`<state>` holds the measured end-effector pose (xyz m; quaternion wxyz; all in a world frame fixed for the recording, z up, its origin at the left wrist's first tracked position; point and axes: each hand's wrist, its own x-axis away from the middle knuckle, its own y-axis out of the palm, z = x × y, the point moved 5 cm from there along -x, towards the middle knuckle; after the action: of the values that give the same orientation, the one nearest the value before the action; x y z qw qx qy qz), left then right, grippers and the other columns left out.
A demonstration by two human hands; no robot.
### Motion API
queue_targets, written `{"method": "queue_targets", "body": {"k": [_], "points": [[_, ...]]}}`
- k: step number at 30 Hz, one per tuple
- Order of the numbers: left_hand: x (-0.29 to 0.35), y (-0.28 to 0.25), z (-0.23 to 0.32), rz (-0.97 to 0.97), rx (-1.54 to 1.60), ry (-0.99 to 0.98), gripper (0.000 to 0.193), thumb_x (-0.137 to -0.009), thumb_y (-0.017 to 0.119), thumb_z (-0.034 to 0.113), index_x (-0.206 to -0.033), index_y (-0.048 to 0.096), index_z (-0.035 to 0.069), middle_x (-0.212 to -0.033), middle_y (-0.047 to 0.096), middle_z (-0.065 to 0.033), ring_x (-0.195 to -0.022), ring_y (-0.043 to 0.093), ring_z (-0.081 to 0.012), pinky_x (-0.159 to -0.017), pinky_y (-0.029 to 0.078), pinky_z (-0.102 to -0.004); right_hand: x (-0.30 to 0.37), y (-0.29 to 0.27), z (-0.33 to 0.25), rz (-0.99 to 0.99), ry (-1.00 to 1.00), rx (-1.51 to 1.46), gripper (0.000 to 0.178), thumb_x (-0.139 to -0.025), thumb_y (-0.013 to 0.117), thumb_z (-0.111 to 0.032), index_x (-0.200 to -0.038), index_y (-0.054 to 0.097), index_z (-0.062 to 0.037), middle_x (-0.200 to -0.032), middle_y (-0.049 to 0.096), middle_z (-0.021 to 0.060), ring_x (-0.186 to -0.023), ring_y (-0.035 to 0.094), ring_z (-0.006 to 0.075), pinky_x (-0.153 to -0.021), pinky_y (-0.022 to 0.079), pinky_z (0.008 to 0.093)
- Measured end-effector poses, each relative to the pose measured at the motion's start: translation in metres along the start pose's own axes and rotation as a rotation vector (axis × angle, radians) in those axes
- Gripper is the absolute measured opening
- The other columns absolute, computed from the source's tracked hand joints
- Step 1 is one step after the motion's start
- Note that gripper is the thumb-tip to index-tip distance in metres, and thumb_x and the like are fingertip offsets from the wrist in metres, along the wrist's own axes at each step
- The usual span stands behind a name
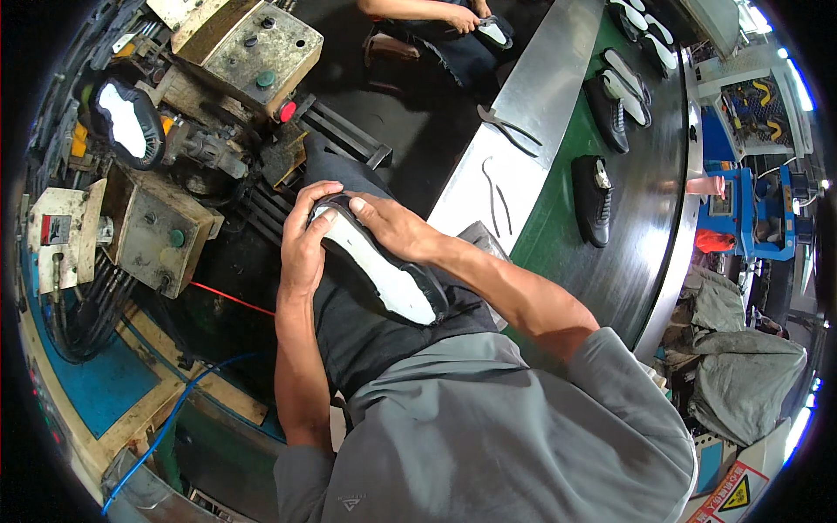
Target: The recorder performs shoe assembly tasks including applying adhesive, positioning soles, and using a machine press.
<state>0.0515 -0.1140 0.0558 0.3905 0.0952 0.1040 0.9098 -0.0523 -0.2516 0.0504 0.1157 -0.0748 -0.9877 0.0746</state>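
Observation:
Above my lap lies a black shoe upper (pixel 425 283), its white underside turned up. One end points up and left, between my hands; the other rests near my waist. My left hand (pixel 304 240) grips the far end from the left side, with the thumb on the white underside. From the right, my right hand (pixel 394 230) closes over the same end, its thumb near the black rim. Part of that end is hidden under the fingers. To the right, pincers with dark handles (pixel 510 131) lie on the metal ledge (pixel 540 83).
A grimy machine with control boxes (pixel 261 57) and a red button (pixel 287 112) stands at left, holding another white-bottomed shoe (pixel 126 124). Black shoes (pixel 593 202) sit on the green conveyor belt (pixel 558 161) at right. A co-worker's hands (pixel 466 16) hold a shoe (pixel 494 33) at the top.

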Motion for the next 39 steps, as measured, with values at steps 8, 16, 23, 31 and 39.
{"method": "queue_targets", "body": {"k": [8, 16, 23, 31, 39], "points": [[-0.003, -0.003, -0.014, 0.045, -0.166, -0.068, 0.034, -0.098, 0.058, 0.003, -0.129, 0.071, -0.001, -0.133, 0.066, -0.0077, -0.127, 0.059, -0.0188, -0.112, 0.043, -0.0332, 0.022, 0.015, -0.017, 0.198, 0.01, 0.538, 0.057, -0.114, 0.061, -0.034, -0.151, 0.053, 0.0079, -0.121, 0.072, 0.0367, -0.106, 0.074, 0.0527, -0.092, 0.061, 0.0513], [0.004, -0.011, -0.01, 0.076, -0.065, -0.028, 0.035, -0.098, 0.062, 0.002, -0.131, 0.071, -0.001, -0.14, 0.066, -0.0097, -0.13, 0.06, -0.0205, -0.118, 0.041, -0.0351, 0.071, 0.004, 0.018, -0.026, 0.31, -0.125, 0.095, -0.103, 0.075, -0.059, -0.171, 0.04, -0.0029, -0.157, 0.058, 0.023, -0.144, 0.057, 0.03, -0.122, 0.044, 0.0407], [0.008, 0.001, -0.001, 0.038, -0.014, 0.028, 0.048, -0.102, 0.066, 0.0, -0.15, 0.06, 0.001, -0.15, 0.062, -0.0108, -0.139, 0.056, -0.0214, -0.123, 0.039, -0.0347, 0.05, -0.005, 0.019, 0.019, 0.266, -0.059, 0.078, -0.114, 0.057, -0.056, -0.164, 0.048, 0.0033, -0.143, 0.067, 0.0234, -0.133, 0.064, 0.0283, -0.115, 0.049, 0.039], [0.019, -0.01, -0.003, 0.078, 0.11, 0.031, 0.052, -0.101, 0.059, -0.007, -0.152, 0.057, 0.0, -0.157, 0.058, -0.0143, -0.145, 0.053, -0.0232, -0.125, 0.038, -0.0377, 0.094, 0.005, 0.042, -0.113, 0.369, -0.796, 0.091, -0.113, 0.053, -0.063, -0.173, 0.03, 0.0, -0.165, 0.05, 0.0205, -0.151, 0.049, 0.0278, -0.127, 0.039, 0.0403], [0.02, -0.006, 0.0, 0.093, 0.003, 0.038, 0.049, -0.102, 0.059, -0.006, -0.15, 0.057, 0.0, -0.156, 0.059, -0.0143, -0.146, 0.053, -0.0242, -0.126, 0.038, -0.0383, 0.102, 0.01, 0.023, -0.009, 0.169, 0.041, 0.089, -0.109, 0.066, -0.053, -0.17, 0.033, 0.0031, -0.152, 0.061, 0.031, -0.141, 0.061, 0.0367, -0.121, 0.045, 0.0428]]}}
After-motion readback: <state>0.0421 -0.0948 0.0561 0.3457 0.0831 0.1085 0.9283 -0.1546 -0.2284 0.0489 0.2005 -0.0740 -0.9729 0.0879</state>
